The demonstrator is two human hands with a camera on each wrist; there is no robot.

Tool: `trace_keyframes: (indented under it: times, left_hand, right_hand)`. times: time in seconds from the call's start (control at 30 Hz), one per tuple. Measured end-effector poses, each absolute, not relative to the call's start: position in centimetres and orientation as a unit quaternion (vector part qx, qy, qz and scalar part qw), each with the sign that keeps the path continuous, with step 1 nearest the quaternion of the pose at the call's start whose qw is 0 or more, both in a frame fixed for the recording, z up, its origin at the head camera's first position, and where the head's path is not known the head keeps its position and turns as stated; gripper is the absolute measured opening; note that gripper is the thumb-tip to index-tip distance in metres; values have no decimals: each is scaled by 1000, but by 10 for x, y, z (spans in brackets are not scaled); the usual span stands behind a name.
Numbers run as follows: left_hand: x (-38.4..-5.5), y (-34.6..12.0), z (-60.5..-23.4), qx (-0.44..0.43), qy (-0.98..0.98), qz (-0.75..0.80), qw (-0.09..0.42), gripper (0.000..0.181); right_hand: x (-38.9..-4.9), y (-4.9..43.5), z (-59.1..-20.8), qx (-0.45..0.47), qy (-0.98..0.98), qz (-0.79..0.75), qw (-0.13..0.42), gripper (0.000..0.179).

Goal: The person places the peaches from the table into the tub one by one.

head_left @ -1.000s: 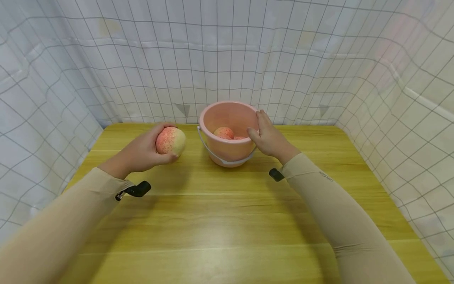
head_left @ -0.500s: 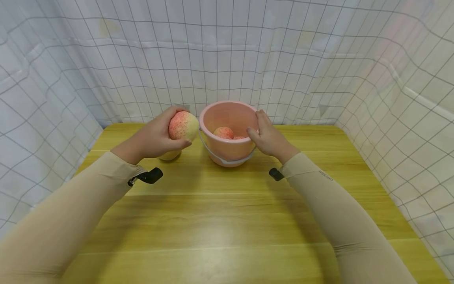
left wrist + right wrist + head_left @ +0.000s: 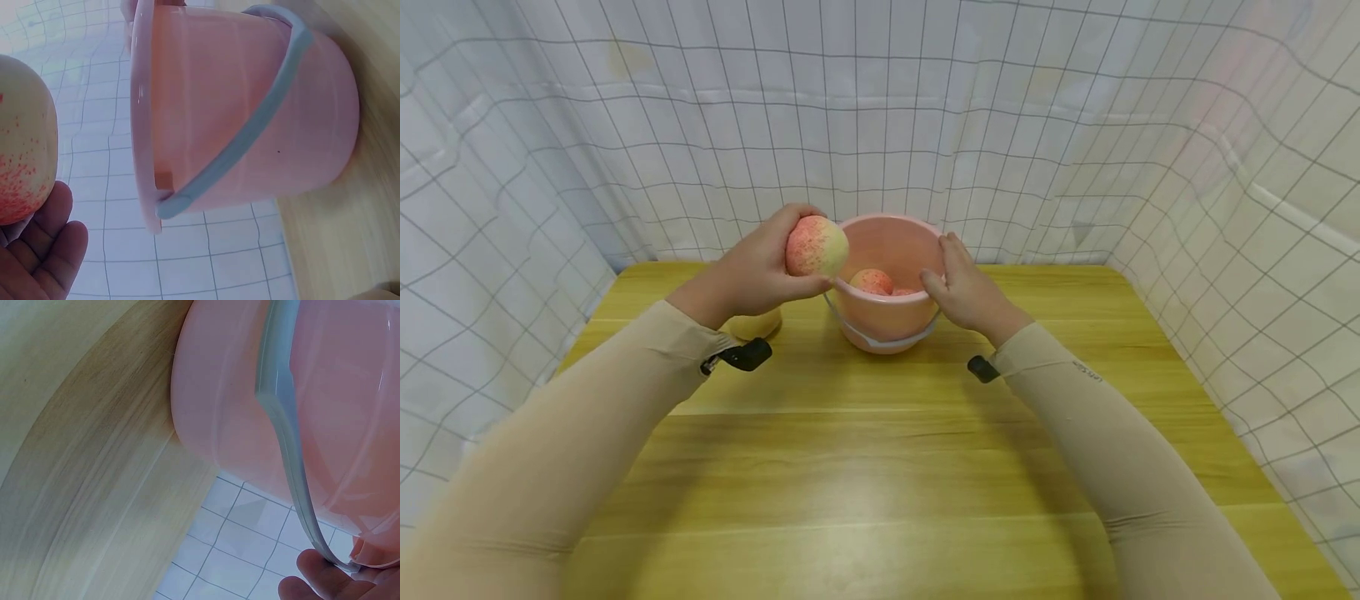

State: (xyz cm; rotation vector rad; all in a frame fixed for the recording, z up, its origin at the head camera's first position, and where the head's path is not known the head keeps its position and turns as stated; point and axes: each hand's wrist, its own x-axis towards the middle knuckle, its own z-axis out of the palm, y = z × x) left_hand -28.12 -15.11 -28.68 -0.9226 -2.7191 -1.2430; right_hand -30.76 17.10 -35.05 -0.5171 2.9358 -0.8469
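My left hand [image 3: 756,271] grips a red-and-cream peach [image 3: 817,247] and holds it up at the left rim of a pink bucket [image 3: 883,321]. The left wrist view shows the same peach [image 3: 22,144] at its left edge, with curled fingers [image 3: 62,250] beneath, apart from the bucket wall. My right hand [image 3: 970,287] grips the bucket's right rim, its thumb over the edge. Inside the bucket lies a peach [image 3: 871,281], with part of another reddish one [image 3: 902,292] beside it. A pale yellow rounded thing [image 3: 758,323], mostly hidden, sits on the table below my left hand.
The bucket's grey-white handle [image 3: 887,342] hangs down its front. A wooden table [image 3: 865,467] bears the bucket near its back edge. White grid-patterned curtains [image 3: 895,108] enclose the back and both sides.
My left hand has moved right and up with the peach, from beside the bucket to its rim. This has uncovered part of the pale yellow thing. The right hand and bucket have stayed still.
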Motion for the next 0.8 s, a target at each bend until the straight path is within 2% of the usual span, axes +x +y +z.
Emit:
trace_keyframes:
  times: [0.8]
  left_hand:
    - [-303, -110, -293, -314, -850, -421, 27, 83]
  right_hand:
    - [-307, 171, -351, -164, 944, -284, 21, 82]
